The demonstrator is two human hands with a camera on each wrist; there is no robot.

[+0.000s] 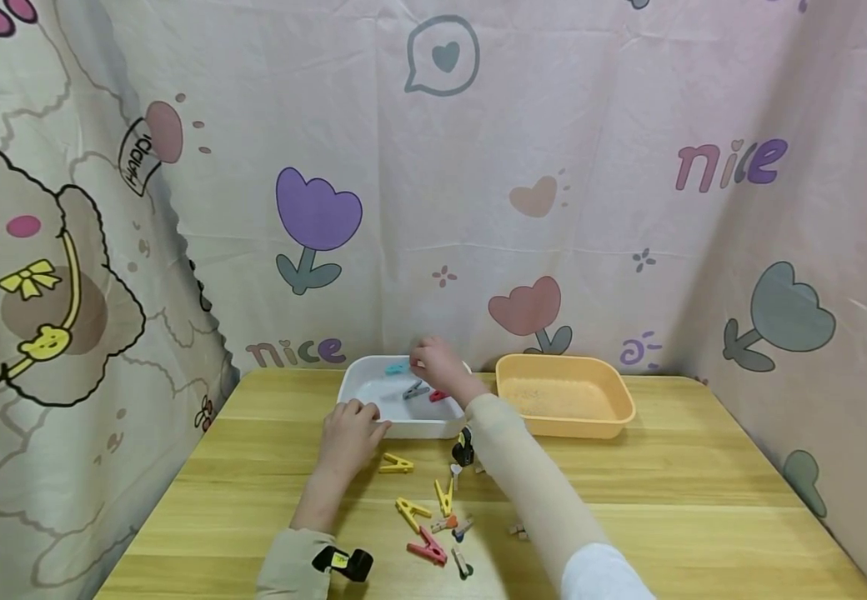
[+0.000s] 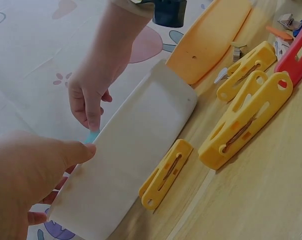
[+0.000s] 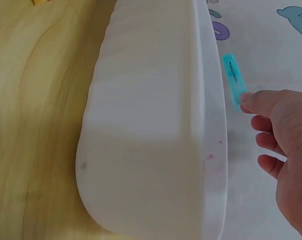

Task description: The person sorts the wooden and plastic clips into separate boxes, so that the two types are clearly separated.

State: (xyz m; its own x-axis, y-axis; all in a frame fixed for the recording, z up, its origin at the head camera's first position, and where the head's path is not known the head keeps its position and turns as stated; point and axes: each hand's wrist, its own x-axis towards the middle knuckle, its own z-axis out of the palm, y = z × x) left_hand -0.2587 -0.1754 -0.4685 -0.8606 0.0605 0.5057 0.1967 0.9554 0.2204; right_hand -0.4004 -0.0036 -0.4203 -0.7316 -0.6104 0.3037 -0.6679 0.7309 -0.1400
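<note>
My right hand (image 1: 443, 367) pinches a light blue clothespin (image 3: 233, 77) by one end, over the far part of a white plastic tray (image 1: 422, 429). The left hand (image 1: 349, 437) grips the tray's near left rim, its thumb outside the wall and its fingers over the edge. Inside the tray lie a grey clothespin (image 1: 414, 390) and a red one (image 1: 437, 396), the latter partly behind the right wrist. On the table in front are several yellow clothespins (image 2: 167, 174) and a pinkish-red clothespin (image 1: 428, 548).
Right of the white tray stands an orange-yellow tray (image 1: 564, 427). Several small wooden clips (image 1: 462, 562) with coloured ends lie near the table's front, some partly hidden by the right sleeve. A printed curtain (image 1: 433, 167) hangs behind the wooden table (image 1: 674, 500).
</note>
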